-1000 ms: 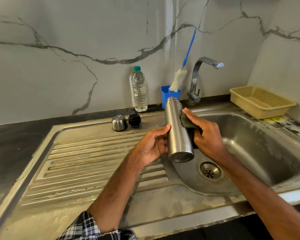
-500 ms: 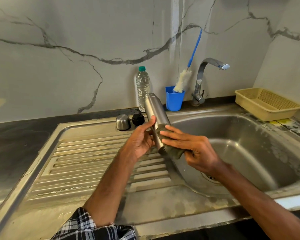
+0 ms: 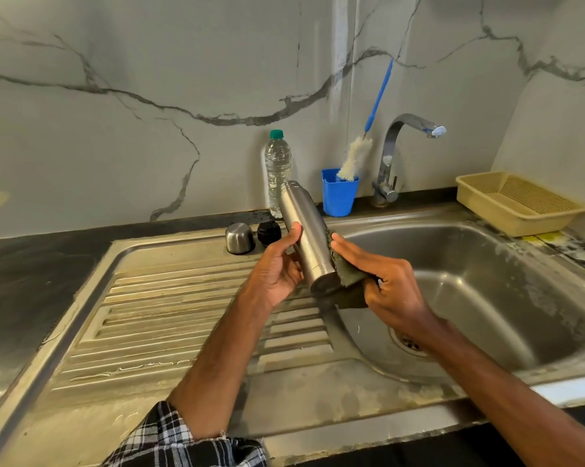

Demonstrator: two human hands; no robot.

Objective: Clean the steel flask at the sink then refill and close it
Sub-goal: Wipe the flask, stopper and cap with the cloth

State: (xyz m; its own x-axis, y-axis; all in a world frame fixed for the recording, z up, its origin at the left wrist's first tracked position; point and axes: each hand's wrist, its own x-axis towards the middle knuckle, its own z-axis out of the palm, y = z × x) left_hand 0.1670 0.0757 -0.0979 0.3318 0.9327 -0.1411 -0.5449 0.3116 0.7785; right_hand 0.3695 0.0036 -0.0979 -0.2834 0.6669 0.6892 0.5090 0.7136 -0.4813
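Observation:
The steel flask (image 3: 306,232) is tilted, its base toward me, over the left rim of the sink basin (image 3: 506,284). My left hand (image 3: 277,267) grips its body from the left, thumb on top. My right hand (image 3: 390,281) holds a dark green scrub pad (image 3: 346,276) against the flask's right side near the base. The flask's steel cup lid (image 3: 238,238) and black stopper (image 3: 269,232) stand on the drainboard behind it. A clear water bottle (image 3: 277,166) with a green cap stands at the wall.
A blue cup (image 3: 339,193) holding a white bottle brush (image 3: 355,158) stands beside the tap (image 3: 393,156). A yellow basket (image 3: 517,203) sits at the back right. The ribbed drainboard (image 3: 169,315) lies to the left, the drain (image 3: 406,343) under my right wrist.
The flask has tilted from nearly upright to leaning left. My right hand slid the scrub pad from the upper body down to the base end, then a little back up its right side.

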